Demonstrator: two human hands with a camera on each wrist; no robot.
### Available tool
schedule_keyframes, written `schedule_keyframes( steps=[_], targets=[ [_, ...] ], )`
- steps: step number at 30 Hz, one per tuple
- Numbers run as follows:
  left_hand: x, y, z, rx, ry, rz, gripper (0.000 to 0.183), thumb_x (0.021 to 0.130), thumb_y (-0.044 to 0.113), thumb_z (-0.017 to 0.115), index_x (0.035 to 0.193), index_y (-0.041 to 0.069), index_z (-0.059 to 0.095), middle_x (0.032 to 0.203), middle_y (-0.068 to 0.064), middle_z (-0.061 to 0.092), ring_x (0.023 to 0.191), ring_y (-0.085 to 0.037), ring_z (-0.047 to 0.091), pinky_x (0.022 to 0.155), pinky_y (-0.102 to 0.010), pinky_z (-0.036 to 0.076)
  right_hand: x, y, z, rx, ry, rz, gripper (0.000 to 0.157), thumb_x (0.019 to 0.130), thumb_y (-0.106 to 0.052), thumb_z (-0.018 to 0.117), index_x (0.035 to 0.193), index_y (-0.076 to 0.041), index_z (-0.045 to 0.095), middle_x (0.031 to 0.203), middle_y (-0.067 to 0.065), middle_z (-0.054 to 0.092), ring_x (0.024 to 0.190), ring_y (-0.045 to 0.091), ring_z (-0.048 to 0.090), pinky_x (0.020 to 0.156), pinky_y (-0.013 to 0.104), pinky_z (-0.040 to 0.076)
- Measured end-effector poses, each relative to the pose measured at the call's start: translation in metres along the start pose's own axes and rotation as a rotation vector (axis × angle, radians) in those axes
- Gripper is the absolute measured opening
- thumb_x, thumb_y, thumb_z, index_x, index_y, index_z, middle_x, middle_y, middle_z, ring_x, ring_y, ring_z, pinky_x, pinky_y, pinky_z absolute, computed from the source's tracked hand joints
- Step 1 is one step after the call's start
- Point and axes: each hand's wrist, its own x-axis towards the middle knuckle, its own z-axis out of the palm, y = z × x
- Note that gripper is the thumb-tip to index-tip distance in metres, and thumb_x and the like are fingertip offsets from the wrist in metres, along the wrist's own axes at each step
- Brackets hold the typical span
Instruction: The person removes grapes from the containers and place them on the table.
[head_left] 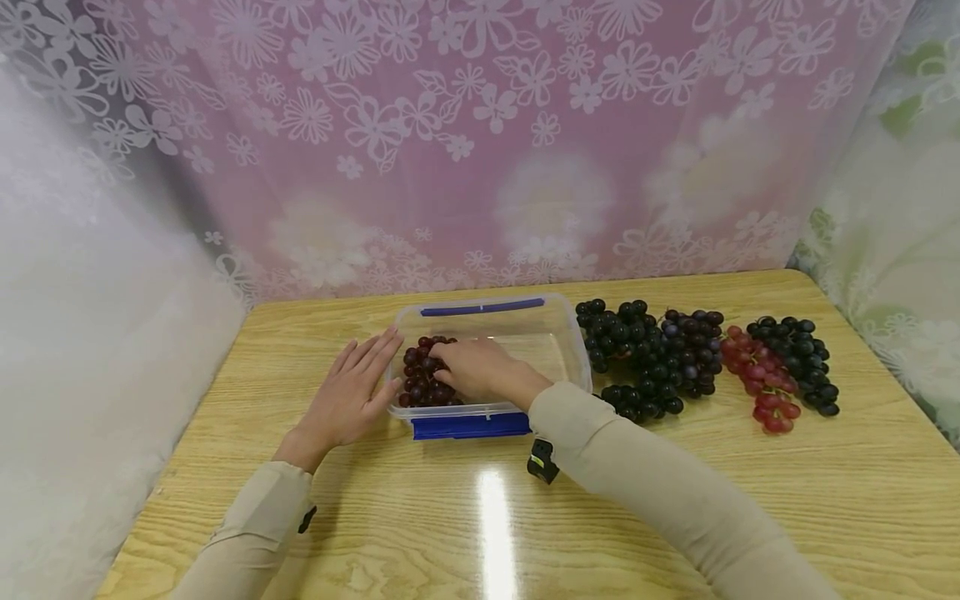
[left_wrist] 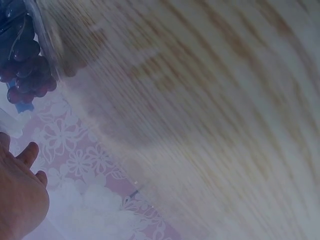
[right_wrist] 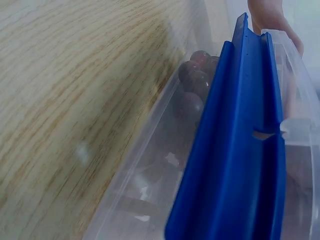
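Observation:
A clear plastic box (head_left: 566,354) with blue clasps stands on the table, and a dark red bunch of grapes (head_left: 420,383) lies at its left end. My right hand (head_left: 480,367) reaches over the front wall into the box. Its thumb and fingers hold the right side of that bunch; some fingertips are hidden among the grapes. My left hand (head_left: 352,396) rests against the box's left rim with its fingers straight. In the right wrist view, the blue clasp (right_wrist: 240,130) hangs in front of grapes (right_wrist: 197,82) seen through the wall.
Right of the box lie black grapes (head_left: 622,333), a dark purple bunch (head_left: 693,346), a red bunch (head_left: 761,379) and another black bunch (head_left: 802,358). A pink flowered curtain (head_left: 480,167) hangs behind the wooden table (head_left: 420,517).

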Motion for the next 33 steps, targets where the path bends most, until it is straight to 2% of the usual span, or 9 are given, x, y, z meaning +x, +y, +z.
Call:
schedule_keyframes(
  steps=[4,6,9,12,17,22,27,33],
  targets=[
    [-0.0001,-0.0004,0.0005,-0.006,0.008,0.002,0.06,0.103,0.044,0.032,0.155,0.016,0.019,0.158,0.001,0.015,0.14,-0.029,0.025,0.115,-0.047,0.006,-0.0005,-0.0021,-0.0008,0.018,0.016,0.025,0.027,0.1,-0.031,0.051,0.118,-0.012,0.058,0.106,0.002,0.066,0.101,0.02,0.062,0.102,0.052,0.036],
    [-0.0001,-0.0006,0.0009,-0.007,0.01,0.003,0.06,0.103,0.044,0.032,0.154,0.016,0.02,0.158,0.001,0.015,0.139,-0.029,0.025,0.115,-0.047,0.006,-0.0003,-0.0025,-0.0009,0.029,0.02,0.038,0.023,0.099,-0.031,0.053,0.111,-0.013,0.058,0.098,0.0,0.065,0.092,0.017,0.062,0.097,0.048,0.042],
    [0.0001,-0.0006,0.0013,-0.007,0.012,0.004,0.06,0.103,0.044,0.031,0.154,0.015,0.021,0.158,0.001,0.016,0.139,-0.029,0.026,0.115,-0.046,0.006,0.0007,-0.0022,-0.0004,0.055,0.019,0.053,0.021,0.099,-0.031,0.054,0.11,-0.013,0.058,0.094,-0.001,0.064,0.084,0.014,0.061,0.084,0.039,0.05],
    [0.0,-0.0005,0.0016,-0.005,0.012,0.003,0.06,0.103,0.044,0.032,0.154,0.015,0.022,0.158,0.001,0.016,0.139,-0.029,0.026,0.115,-0.046,0.006,0.0022,-0.0012,0.0005,0.076,0.014,0.067,0.022,0.099,-0.029,0.054,0.112,-0.013,0.058,0.096,-0.001,0.063,0.079,0.012,0.059,0.073,0.034,0.051],
    [0.0,0.0,0.0012,-0.008,0.015,0.006,0.06,0.103,0.044,0.032,0.154,0.014,0.023,0.158,0.0,0.016,0.139,-0.028,0.026,0.115,-0.047,0.007,0.0032,-0.0012,0.0008,0.079,0.012,0.086,0.021,0.098,-0.029,0.055,0.112,-0.014,0.058,0.099,-0.002,0.064,0.079,0.011,0.058,0.073,0.034,0.051],
    [-0.0003,0.0005,0.0006,-0.005,0.014,0.001,0.06,0.103,0.043,0.032,0.154,0.014,0.021,0.158,0.0,0.016,0.139,-0.028,0.026,0.115,-0.046,0.007,0.0026,-0.0027,0.0008,0.112,0.037,0.109,0.015,0.097,-0.027,0.057,0.105,-0.015,0.059,0.09,-0.005,0.061,0.075,0.012,0.056,0.07,0.035,0.05],
    [-0.0013,0.001,0.0003,-0.007,0.004,-0.006,0.06,0.103,0.043,0.032,0.154,0.014,0.021,0.158,0.0,0.016,0.139,-0.028,0.025,0.115,-0.046,0.006,0.0008,-0.0036,0.0031,0.149,0.114,0.109,0.01,0.093,-0.027,0.061,0.096,-0.017,0.059,0.083,-0.007,0.059,0.071,0.011,0.055,0.061,0.031,0.047],
    [-0.0013,0.001,0.0004,-0.009,0.006,-0.003,0.059,0.103,0.042,0.032,0.154,0.012,0.023,0.158,-0.001,0.016,0.139,-0.028,0.026,0.115,-0.047,0.007,-0.0011,-0.0051,0.0021,0.08,0.236,0.07,0.012,0.089,-0.031,0.065,0.092,-0.021,0.06,0.08,-0.009,0.059,0.065,0.01,0.053,0.052,0.026,0.043]
  ],
)
